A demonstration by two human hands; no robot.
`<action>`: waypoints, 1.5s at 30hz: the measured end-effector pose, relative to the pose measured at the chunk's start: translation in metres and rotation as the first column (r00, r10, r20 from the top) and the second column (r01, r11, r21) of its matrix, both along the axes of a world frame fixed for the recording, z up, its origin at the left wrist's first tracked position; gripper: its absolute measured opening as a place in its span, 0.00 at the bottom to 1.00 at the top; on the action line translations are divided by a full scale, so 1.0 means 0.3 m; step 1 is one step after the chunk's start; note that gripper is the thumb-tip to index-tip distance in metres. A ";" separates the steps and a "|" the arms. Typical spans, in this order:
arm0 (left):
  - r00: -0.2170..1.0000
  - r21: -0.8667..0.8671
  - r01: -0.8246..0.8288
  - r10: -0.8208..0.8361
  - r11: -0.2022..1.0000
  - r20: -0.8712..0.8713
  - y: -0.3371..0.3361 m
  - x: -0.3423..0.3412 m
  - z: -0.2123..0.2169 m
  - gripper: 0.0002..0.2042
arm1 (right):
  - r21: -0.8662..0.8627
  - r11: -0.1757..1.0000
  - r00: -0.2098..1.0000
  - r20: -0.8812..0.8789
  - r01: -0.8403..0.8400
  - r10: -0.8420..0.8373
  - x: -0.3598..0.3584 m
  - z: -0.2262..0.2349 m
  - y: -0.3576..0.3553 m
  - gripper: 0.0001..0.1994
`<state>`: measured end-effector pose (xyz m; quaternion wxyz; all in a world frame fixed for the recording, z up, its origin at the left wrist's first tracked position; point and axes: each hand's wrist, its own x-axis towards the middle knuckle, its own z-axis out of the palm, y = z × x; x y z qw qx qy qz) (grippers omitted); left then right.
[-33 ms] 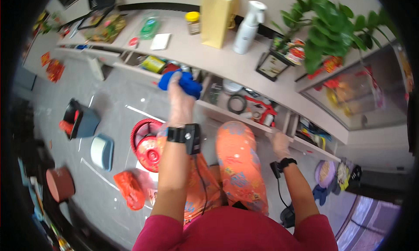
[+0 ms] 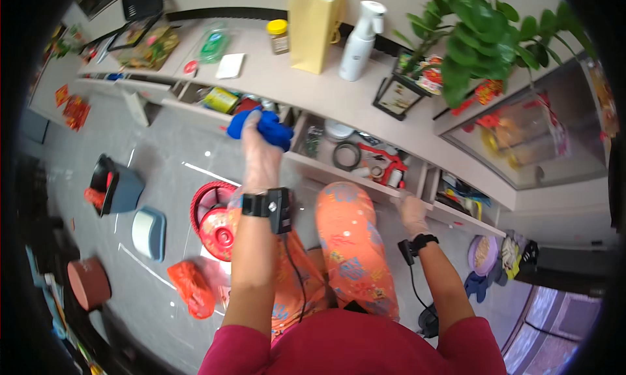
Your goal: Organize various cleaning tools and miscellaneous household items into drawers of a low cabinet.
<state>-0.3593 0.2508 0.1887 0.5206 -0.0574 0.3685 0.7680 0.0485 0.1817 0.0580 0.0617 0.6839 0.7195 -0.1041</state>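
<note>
My left hand (image 2: 259,160) is closed round a bunched blue cloth (image 2: 274,128), held over the front edge of an open drawer (image 2: 203,114) with a yellow-green can (image 2: 221,100) inside. To the right, another open drawer (image 2: 313,161) contains a black tape roll (image 2: 346,156), a red tool-like item (image 2: 381,158), a white round item (image 2: 339,130) and small bottles. My right hand (image 2: 412,215) grips the top edge of this drawer's front near its right end; its fingertips are partly hidden.
On the cabinet top stand a yellow paper bag (image 2: 316,29), a white spray bottle (image 2: 362,41), a yellow-lidded jar (image 2: 278,37) and a potted plant (image 2: 399,91). A red basket (image 2: 195,209), a grey bin (image 2: 124,191) and a red plastic bag (image 2: 191,289) are on the floor.
The whole view has shifted slightly, so most things sit a little further left. My left hand still holds the blue cloth, and my right hand stays at the drawer edge.
</note>
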 end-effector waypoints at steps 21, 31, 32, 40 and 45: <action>0.996 -0.074 0.039 -0.045 0.996 -0.081 -0.005 0.156 0.058 0.03 | -0.073 0.991 0.992 -0.057 0.110 -0.114 0.013 0.110 0.091 0.17; 0.999 -0.047 -0.048 0.046 0.998 -0.025 -0.029 0.041 0.078 0.04 | -0.098 0.990 0.994 -0.014 0.103 -0.104 -0.005 0.113 0.133 0.18; 1.000 -0.021 -0.011 0.011 1.000 -0.012 -0.032 0.022 0.064 0.04 | -0.097 0.990 0.995 -0.017 0.099 -0.101 -0.020 0.112 0.137 0.18; 0.999 -0.023 0.001 -0.002 1.000 -0.036 -0.020 0.075 0.112 0.06 | 0.054 0.990 0.991 -0.032 -0.129 0.130 -0.137 0.060 0.193 0.11; 0.988 -0.027 0.065 -0.068 0.998 -0.138 -0.020 0.015 0.059 0.09 | 0.095 0.995 0.998 -0.049 -0.023 0.027 -0.151 0.057 0.299 0.12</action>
